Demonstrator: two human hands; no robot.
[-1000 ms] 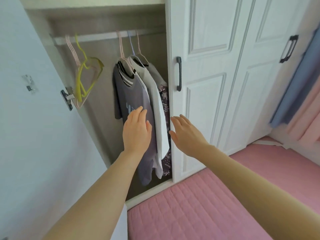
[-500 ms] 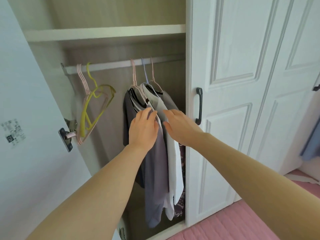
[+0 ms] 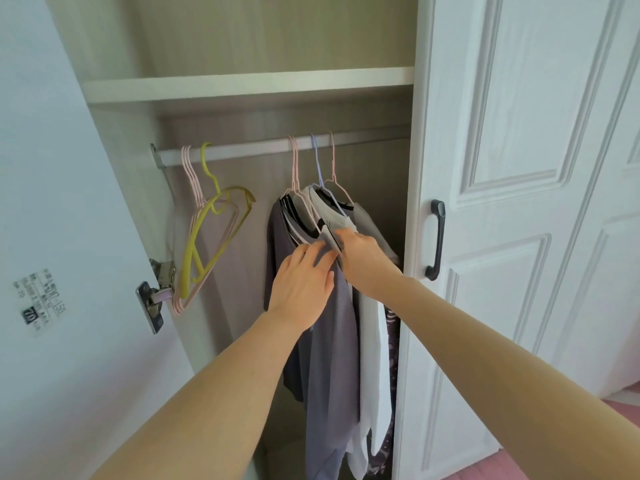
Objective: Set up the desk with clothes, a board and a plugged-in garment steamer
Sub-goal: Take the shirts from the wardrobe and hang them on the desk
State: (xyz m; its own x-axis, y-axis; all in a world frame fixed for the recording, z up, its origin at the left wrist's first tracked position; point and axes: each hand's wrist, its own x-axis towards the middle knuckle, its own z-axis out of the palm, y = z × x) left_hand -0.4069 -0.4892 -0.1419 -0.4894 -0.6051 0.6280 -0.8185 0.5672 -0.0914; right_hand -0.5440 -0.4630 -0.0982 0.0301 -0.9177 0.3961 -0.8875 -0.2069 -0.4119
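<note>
Three garments hang on thin hangers from a white rail (image 3: 249, 150) inside an open wardrobe: a grey shirt (image 3: 329, 358) in front, a white shirt (image 3: 372, 341) behind it, and a dark patterned garment (image 3: 391, 341) at the back. My left hand (image 3: 301, 285) lies flat against the grey shirt's upper chest, fingers apart. My right hand (image 3: 363, 261) is at the shirt's shoulder, its fingers pinching a lifted fold of the grey fabric beside the hanger. No desk, board or steamer is in view.
Several empty pink hangers and a yellow hanger (image 3: 207, 237) hang at the rail's left end. The open left door (image 3: 52, 237) carries a metal hinge (image 3: 152, 299). The shut right door has a dark handle (image 3: 437, 237). A shelf (image 3: 242, 84) sits above the rail.
Both hands have risen from the shirts' middle to the grey shirt's shoulder. The right hand has closed on the fabric, and my view has tilted upward and moved closer.
</note>
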